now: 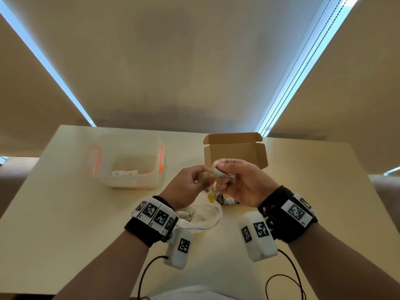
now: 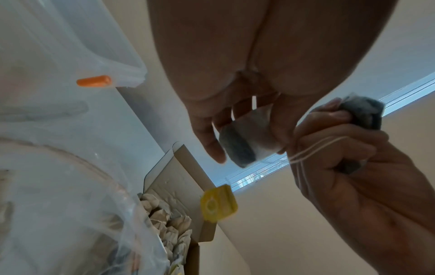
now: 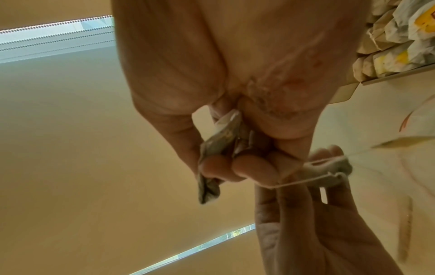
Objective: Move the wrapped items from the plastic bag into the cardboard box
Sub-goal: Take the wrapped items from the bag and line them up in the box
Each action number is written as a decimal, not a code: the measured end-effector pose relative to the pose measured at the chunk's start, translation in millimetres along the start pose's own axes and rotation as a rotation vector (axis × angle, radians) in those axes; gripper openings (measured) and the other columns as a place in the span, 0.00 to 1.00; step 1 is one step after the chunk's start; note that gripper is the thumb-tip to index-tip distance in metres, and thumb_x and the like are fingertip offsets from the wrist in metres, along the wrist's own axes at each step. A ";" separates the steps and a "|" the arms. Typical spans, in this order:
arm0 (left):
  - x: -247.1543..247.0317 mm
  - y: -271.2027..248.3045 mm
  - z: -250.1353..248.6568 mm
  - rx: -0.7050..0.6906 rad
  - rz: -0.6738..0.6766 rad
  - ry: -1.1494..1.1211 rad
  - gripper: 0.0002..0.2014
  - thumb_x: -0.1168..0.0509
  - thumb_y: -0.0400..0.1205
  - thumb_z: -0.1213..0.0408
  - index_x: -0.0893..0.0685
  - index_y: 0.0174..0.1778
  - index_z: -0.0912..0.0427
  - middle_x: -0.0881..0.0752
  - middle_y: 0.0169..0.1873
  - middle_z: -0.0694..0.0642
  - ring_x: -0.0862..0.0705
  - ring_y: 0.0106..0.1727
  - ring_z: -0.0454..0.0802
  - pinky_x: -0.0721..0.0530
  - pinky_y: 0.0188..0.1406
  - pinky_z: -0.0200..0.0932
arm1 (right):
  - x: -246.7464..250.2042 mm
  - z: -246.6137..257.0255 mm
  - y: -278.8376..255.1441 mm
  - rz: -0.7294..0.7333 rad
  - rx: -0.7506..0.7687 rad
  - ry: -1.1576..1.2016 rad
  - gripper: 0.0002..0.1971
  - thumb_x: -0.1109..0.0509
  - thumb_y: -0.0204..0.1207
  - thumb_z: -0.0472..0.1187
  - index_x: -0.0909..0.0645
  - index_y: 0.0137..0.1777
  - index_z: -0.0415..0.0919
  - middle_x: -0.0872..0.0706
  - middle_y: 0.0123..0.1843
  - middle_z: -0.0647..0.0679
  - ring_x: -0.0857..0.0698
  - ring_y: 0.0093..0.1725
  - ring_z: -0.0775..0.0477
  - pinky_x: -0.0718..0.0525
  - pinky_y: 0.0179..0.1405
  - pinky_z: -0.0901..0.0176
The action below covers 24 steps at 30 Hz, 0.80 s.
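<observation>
Both hands are raised over the table between the clear plastic bag (image 1: 203,217) and the open cardboard box (image 1: 236,148). My right hand (image 1: 221,180) grips a bunch of grey tea bags (image 1: 220,173), also seen crumpled as the tea bags (image 3: 219,143) in the right wrist view. My left hand (image 1: 204,180) pinches one tea bag (image 2: 244,143). White strings (image 2: 313,148) run between the two hands, and a yellow tag (image 2: 219,204) dangles below them. The box (image 2: 179,178) holds several paper-wrapped items (image 2: 164,215). More items lie in the bag.
A clear lidded container (image 1: 127,165) with orange clips stands at the back left of the cream table (image 1: 54,213). The box sits at the back right. Cables from the wrist cameras hang over the near table edge.
</observation>
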<state>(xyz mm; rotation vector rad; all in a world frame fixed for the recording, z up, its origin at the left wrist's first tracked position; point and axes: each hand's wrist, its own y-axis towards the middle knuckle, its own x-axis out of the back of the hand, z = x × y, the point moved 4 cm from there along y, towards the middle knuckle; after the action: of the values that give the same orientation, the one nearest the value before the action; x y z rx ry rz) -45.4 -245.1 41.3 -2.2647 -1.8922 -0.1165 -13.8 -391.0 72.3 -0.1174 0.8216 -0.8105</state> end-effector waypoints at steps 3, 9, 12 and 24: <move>4.1 -2.7 -4.3 0.036 0.002 -0.046 0.10 0.38 0.87 0.64 0.14 0.43 0.62 0.17 0.32 0.63 0.17 0.35 0.53 0.14 0.41 0.45 | 4.1 5.2 -3.5 -0.058 0.007 -0.049 0.08 0.30 0.78 0.34 0.18 0.55 0.34 0.17 0.39 0.44 0.23 0.32 0.52 0.20 0.34 0.63; 45.2 -3.3 10.8 0.129 -0.251 -0.121 0.11 0.44 0.88 0.73 0.16 0.46 0.65 0.15 0.35 0.60 0.14 0.35 0.54 0.15 0.37 0.43 | 18.1 31.3 -14.0 -0.274 0.061 -0.712 0.05 0.26 0.77 0.36 0.16 0.49 0.35 0.13 0.41 0.37 0.19 0.33 0.49 0.17 0.34 0.62; 57.7 -3.9 14.1 0.180 -0.388 -0.198 0.15 0.48 0.86 0.80 0.18 0.43 0.64 0.19 0.34 0.62 0.18 0.29 0.52 0.16 0.35 0.43 | 21.2 37.3 -15.5 -0.262 0.036 -0.912 0.05 0.25 0.77 0.40 0.15 0.47 0.38 0.09 0.46 0.40 0.14 0.41 0.46 0.15 0.42 0.55; 60.5 -12.3 9.2 0.128 -0.472 -0.116 0.21 0.33 0.73 0.44 0.24 0.29 0.59 0.34 0.17 0.47 0.39 0.19 0.47 0.40 0.24 0.41 | 21.4 49.8 -30.0 -0.422 0.199 -0.828 0.06 0.27 0.79 0.42 0.15 0.51 0.40 0.13 0.49 0.38 0.17 0.35 0.51 0.16 0.35 0.59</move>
<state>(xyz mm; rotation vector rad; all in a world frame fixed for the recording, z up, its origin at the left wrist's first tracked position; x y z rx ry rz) -46.9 -182.8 44.4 -1.7411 -2.3859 0.0723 11.4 -436.8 105.5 -0.4260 -0.0775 -1.1163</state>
